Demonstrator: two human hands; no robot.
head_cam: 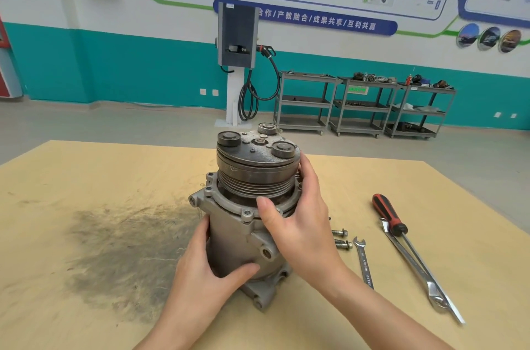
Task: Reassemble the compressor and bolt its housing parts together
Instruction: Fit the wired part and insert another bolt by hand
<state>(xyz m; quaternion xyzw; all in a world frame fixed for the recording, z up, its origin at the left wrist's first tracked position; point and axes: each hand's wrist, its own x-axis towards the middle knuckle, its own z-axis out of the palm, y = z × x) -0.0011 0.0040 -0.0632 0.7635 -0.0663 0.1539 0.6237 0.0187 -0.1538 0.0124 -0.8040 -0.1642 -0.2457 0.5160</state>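
1. The compressor (246, 214) stood upright at mid-table (86, 177).
2. My left hand (206, 272) gripped its body; my right hand (298, 223) cupped the flange below the pulley (255, 177).
3. I judged the housing was being seated.
4. Next: the bolts (341, 239) and wrench (362, 260), near right.

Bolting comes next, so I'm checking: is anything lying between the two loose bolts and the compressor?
Nothing visible. The two bolts lie on bare table just right of the compressor; only the right hand, gripping the compressor, reaches over that side.
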